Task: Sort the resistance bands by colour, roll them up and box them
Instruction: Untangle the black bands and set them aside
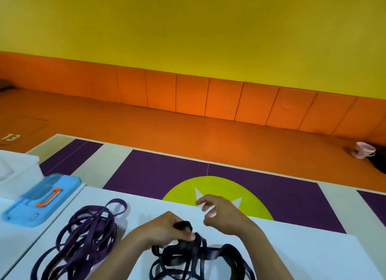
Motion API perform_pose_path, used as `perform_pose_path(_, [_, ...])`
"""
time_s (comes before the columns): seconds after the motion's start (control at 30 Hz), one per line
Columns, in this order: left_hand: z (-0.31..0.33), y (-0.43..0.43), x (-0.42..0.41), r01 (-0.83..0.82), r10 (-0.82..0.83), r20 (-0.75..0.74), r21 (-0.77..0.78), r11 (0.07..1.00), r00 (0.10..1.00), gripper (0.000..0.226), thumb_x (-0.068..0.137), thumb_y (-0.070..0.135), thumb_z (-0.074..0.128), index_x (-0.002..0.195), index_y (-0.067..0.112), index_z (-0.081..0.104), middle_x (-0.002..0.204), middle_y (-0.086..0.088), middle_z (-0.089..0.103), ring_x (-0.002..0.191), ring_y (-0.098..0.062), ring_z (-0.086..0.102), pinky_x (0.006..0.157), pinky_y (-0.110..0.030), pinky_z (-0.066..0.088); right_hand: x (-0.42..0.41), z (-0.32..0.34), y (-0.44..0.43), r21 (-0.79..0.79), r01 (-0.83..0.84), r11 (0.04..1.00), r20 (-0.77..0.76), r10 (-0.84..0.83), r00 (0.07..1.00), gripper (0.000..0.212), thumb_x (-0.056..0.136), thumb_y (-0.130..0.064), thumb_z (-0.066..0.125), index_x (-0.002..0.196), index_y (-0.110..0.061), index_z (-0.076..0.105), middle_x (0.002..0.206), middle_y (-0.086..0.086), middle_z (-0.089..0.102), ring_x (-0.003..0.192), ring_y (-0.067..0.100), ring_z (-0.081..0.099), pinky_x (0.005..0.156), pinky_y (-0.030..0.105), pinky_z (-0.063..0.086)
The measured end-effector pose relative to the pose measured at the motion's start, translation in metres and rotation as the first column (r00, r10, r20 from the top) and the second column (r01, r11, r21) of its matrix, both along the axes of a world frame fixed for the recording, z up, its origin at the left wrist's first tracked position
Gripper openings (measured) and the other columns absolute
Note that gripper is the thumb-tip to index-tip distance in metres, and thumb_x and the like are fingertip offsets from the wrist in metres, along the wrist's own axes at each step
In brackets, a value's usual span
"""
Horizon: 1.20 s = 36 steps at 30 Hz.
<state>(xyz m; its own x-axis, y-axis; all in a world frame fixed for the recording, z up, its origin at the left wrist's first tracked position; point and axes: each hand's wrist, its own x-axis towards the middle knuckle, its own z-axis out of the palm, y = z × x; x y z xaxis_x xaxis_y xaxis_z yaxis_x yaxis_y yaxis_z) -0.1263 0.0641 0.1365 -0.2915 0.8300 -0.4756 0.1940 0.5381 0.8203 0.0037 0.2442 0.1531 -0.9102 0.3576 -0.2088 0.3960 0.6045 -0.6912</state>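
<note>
Two heaps: purple bands [83, 236], black bands [188, 256]; lidded blue box [39, 200] alongside

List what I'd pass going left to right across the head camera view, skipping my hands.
From the left: blue case → purple bands → black bands → pink bucket.

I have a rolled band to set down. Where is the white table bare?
Bare: the table right of the black bands and right hand; also the far strip between the purple bands and left hand. Crowded: the near middle, where the left hand grips the black bands.
</note>
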Motion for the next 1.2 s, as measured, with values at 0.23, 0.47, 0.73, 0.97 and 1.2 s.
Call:
perform_pose_path(0.23, [-0.008, 0.009, 0.004, -0.043, 0.042, -0.035, -0.025, 0.999, 0.998, 0.032, 0.082, 0.032, 0.074, 0.089, 0.001, 0.073, 0.055, 0.002, 0.033, 0.043, -0.013, 0.025, 0.045, -0.025, 0.02, -0.008, 0.033, -0.031, 0.307, 0.545, 0.78, -0.71, -0.193, 0.677, 0.019, 0.091, -0.035, 0.075, 0.108, -0.027, 0.072, 0.074, -0.018, 0.037, 0.057, 0.005, 0.039, 0.052, 0.027, 0.033])
perform_pose_path(0.47, [-0.014, 0.006, 0.001, -0.065, 0.063, -0.028, -0.057, 0.996, 0.998, 0.039, 0.081, 0.038, 0.074, 0.093, 0.001, 0.072, 0.06, 0.001, 0.046, 0.046, -0.013, 0.029, 0.046, -0.026, 0.02, -0.009, 0.046, -0.034, 0.325, 0.623, 0.711, -0.806, -0.136, 0.576, 0.027, 0.094, -0.036, 0.07, 0.115, -0.018, 0.074, 0.076, -0.009, 0.043, 0.057, 0.014, 0.042, 0.045, 0.031, 0.038])
perform_pose_path(0.73, [-0.014, 0.005, 0.0, -0.104, 0.104, -0.001, -0.037, 0.994, 0.995, 0.035, 0.084, 0.036, 0.074, 0.092, 0.002, 0.073, 0.057, 0.004, 0.048, 0.046, -0.014, 0.029, 0.046, -0.026, 0.021, -0.01, 0.053, -0.034, 0.305, 0.662, 0.685, -0.827, -0.154, 0.541, 0.03, 0.094, -0.038, 0.069, 0.116, -0.018, 0.075, 0.075, -0.003, 0.05, 0.056, 0.015, 0.042, 0.044, 0.032, 0.042])
perform_pose_path(0.97, [-0.016, 0.007, -0.002, -0.137, 0.136, -0.022, -0.035, 0.99, 0.99, 0.038, 0.084, 0.037, 0.074, 0.094, 0.001, 0.072, 0.074, -0.009, 0.051, 0.045, -0.012, 0.028, 0.044, -0.024, 0.021, -0.004, 0.043, -0.033, 0.297, 0.667, 0.684, -0.807, -0.193, 0.558, 0.031, 0.092, -0.039, 0.074, 0.114, -0.017, 0.075, 0.075, -0.006, 0.047, 0.055, 0.013, 0.04, 0.043, 0.028, 0.037])
perform_pose_path(1.2, [-0.01, 0.011, -0.004, -0.189, 0.191, -0.086, 0.028, 0.982, 0.978, 0.04, 0.085, 0.038, 0.074, 0.093, -0.001, 0.07, 0.071, -0.01, 0.04, 0.044, -0.012, 0.026, 0.044, -0.024, 0.021, 0.0, 0.034, -0.032, 0.308, 0.663, 0.682, -0.797, -0.196, 0.572, 0.039, 0.094, -0.048, 0.061, 0.113, -0.018, 0.075, 0.075, -0.004, 0.05, 0.051, 0.016, 0.042, 0.042, 0.028, 0.037])
